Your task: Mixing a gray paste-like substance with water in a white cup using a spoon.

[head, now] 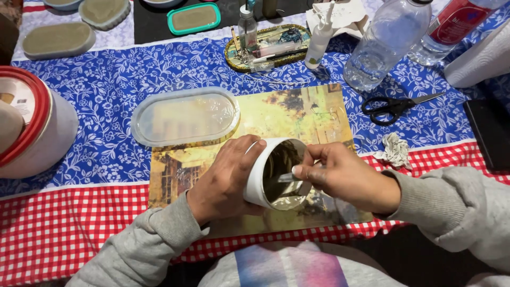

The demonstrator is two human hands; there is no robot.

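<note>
My left hand (223,178) grips a white cup (257,178), tilted toward the right so its mouth faces my right hand. The inside of the cup is coated with a grey-brown paste. My right hand (345,178) holds a small metal stirring tool (289,177) whose tip is inside the cup's mouth. Both hands hover over a yellow picture mat (297,114). Just beyond the cup, an oval translucent silicone mould (186,117) lies on the mat's far left corner.
Black scissors (396,106) and a crumpled tissue (393,150) lie right of the mat. Two clear bottles (385,42), a small white squeeze bottle (319,40) and a gold-rimmed tray (268,48) stand at the back. A red-lidded tub (37,127) sits left. Filled oval moulds (58,40) are far left.
</note>
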